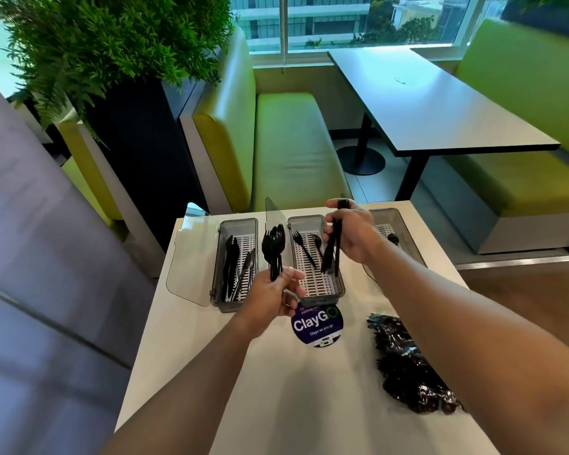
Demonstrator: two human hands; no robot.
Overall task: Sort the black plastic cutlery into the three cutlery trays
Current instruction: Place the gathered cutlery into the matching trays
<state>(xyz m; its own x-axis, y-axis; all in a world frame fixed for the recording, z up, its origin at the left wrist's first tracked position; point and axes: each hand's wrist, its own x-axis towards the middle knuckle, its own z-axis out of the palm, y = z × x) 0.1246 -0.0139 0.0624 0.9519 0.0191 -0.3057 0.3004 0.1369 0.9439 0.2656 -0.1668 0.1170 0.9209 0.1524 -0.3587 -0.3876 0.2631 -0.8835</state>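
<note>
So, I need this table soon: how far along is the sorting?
Underway. Knives lie in the left tray, two forks in the middle tray. The left hand grips spoons, the right hand holds pieces over the middle tray. The bag holds more.

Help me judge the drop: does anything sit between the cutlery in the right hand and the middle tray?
Nothing visible does. The right hand holds its cutlery just above the open middle tray; two forks lie inside.

Looked like an office cafeteria: green booth seats (286, 149), a dining table (440, 103), a "ClayGo – clean as you go" sticker (316, 325), and cutlery trays (235, 264).
</note>
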